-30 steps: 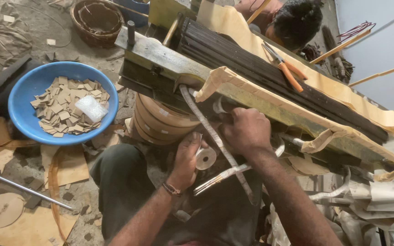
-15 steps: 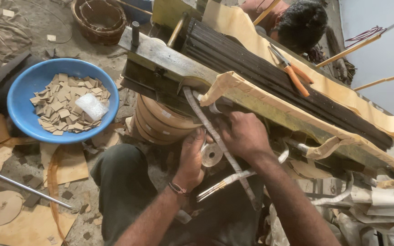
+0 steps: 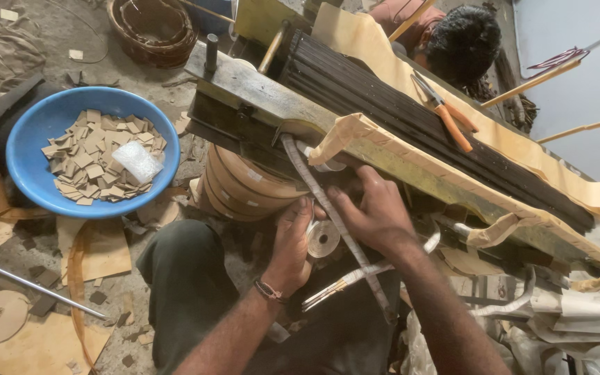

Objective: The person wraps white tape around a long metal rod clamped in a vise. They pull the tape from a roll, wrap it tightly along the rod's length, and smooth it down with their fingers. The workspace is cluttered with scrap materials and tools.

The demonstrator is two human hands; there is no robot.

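My left hand (image 3: 290, 243) holds a small white roll of tape (image 3: 323, 238) below a long machine part wrapped in tan paper (image 3: 411, 156). My right hand (image 3: 373, 208) grips a grey-white strip of tape (image 3: 328, 208) that runs down from the tan paper edge and crosses the roll. Several flat white strips (image 3: 345, 283) stick out under my right forearm. Dark ribbed bars (image 3: 411, 114) lie along the top of the part.
A blue bowl (image 3: 32, 132) of tan card chips with a clear bag sits at the left. Orange-handled pliers (image 3: 446, 114) lie on the paper. Another person's head (image 3: 463, 42) is at the back. Wooden rings (image 3: 241, 184), card scraps and a metal rod (image 3: 32, 285) are nearby.
Both hands have shifted slightly up toward the paper edge, with the tape roll moving with my left hand. The view has tilted a little.
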